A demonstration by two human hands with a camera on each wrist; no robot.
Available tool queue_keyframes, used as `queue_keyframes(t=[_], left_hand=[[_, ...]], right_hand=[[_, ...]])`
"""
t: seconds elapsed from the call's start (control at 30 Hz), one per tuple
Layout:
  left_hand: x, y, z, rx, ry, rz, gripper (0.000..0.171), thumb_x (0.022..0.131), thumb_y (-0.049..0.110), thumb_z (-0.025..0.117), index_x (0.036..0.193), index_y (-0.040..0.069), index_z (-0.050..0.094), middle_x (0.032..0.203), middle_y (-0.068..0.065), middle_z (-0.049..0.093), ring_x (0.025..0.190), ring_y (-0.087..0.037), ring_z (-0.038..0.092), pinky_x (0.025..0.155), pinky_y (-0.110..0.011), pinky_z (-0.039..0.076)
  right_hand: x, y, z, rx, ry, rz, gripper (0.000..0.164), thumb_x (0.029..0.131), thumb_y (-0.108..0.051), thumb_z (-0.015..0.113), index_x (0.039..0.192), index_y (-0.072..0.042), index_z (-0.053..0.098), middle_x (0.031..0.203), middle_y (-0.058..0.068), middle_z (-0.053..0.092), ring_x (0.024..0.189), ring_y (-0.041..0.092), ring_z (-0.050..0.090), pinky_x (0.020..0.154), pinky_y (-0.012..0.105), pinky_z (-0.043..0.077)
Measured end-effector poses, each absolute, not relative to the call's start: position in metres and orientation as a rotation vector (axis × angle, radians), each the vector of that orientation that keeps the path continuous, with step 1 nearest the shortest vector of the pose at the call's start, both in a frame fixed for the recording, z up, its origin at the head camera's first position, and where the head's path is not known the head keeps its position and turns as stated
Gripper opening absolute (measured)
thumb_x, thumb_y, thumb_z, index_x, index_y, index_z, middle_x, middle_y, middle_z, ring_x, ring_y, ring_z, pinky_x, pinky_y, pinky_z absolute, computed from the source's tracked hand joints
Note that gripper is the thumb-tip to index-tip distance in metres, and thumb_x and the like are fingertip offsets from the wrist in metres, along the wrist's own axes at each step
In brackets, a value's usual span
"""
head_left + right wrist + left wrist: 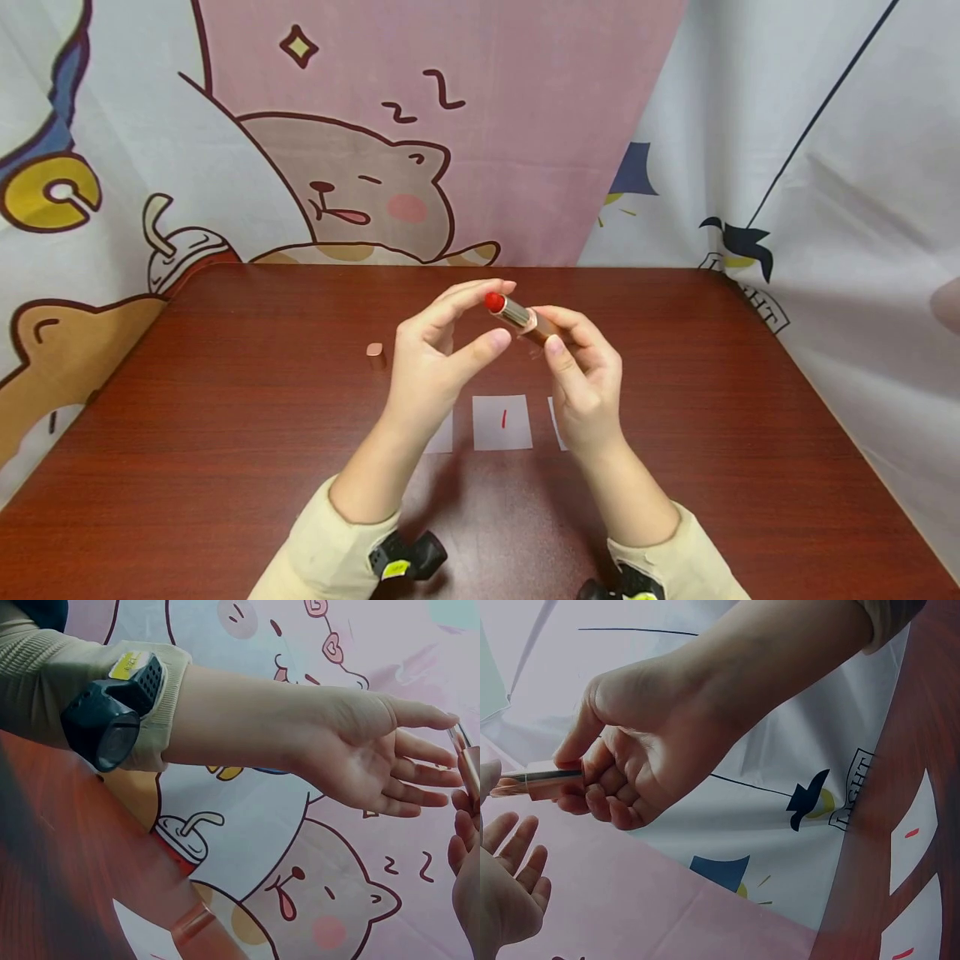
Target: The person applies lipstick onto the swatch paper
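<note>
My right hand (588, 375) holds an uncapped lipstick (536, 326) by its rose-gold base, pinched between thumb and fingers above the table. Its red bullet (493, 302) sticks out of the shiny metal tube and points up and left. My left hand (427, 358) is around the bullet end, thumb and fingers spread apart. From the right wrist view, the left hand (352, 742) has extended fingers, with the thumb tip right at the metal tube. The left wrist view shows the right hand's fingers (607, 780) curled at the lipstick base.
A rose-gold lipstick cap (377, 357) stands on the brown table (262, 400), left of the hands. White paper squares lie in a row below them; the middle paper (487, 433) carries a red stroke, and the outer two are partly covered. A cartoon-printed cloth (525, 125) hangs behind.
</note>
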State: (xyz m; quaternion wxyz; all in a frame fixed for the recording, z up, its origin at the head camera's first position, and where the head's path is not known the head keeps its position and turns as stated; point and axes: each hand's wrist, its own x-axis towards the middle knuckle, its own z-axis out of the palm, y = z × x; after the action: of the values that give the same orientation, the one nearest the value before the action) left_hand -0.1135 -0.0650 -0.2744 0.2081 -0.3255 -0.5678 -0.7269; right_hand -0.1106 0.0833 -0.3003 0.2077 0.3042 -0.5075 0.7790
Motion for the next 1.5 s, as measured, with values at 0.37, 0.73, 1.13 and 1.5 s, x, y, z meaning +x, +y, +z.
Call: queue_keyframes(t=[0.37,0.73,1.13,1.5], left_hand=[[-0.11,-0.063,-0.275,-0.834,-1.572,-2.094,0.031,0.081,-0.01,0.066,0.111,-0.015,0.061,0.108,-0.022,0.065,0.113,-0.034,0.053,0.096,-0.043,0.043],[-0.11,-0.061,-0.276,-0.83,-1.562,-2.058,0.02,0.079,-0.015,0.067,0.099,-0.017,0.065,0.098,-0.025,0.066,0.104,-0.033,0.056,0.088,-0.04,0.048],[-0.109,-0.061,-0.274,-0.802,-1.561,-2.058,0.02,0.079,-0.017,0.067,0.098,-0.017,0.065,0.097,-0.024,0.066,0.1,-0.031,0.058,0.086,-0.039,0.049],[-0.108,-0.062,-0.274,-0.843,-1.575,-2.004,0.02,0.078,-0.016,0.068,0.098,-0.017,0.065,0.097,-0.022,0.066,0.101,-0.032,0.057,0.09,-0.043,0.046]], right_hand=[[-0.105,0.078,-0.303,0.828,-1.471,2.151,0.026,0.094,0.0,0.047,0.112,-0.009,0.065,0.103,0.003,0.068,0.091,0.015,0.064,0.073,0.025,0.047],[-0.107,0.079,-0.305,0.859,-1.446,2.171,0.031,0.092,0.005,0.044,0.113,-0.005,0.064,0.105,0.006,0.067,0.096,0.018,0.065,0.076,0.026,0.047],[-0.112,0.085,-0.306,0.892,-1.507,2.213,0.037,0.089,0.006,0.039,0.109,-0.009,0.066,0.104,0.005,0.067,0.095,0.017,0.064,0.078,0.028,0.049],[-0.118,0.1,-0.3,1.079,-1.668,2.127,0.031,0.097,-0.003,0.042,0.113,-0.014,0.066,0.106,0.002,0.067,0.093,0.016,0.062,0.074,0.028,0.048]])
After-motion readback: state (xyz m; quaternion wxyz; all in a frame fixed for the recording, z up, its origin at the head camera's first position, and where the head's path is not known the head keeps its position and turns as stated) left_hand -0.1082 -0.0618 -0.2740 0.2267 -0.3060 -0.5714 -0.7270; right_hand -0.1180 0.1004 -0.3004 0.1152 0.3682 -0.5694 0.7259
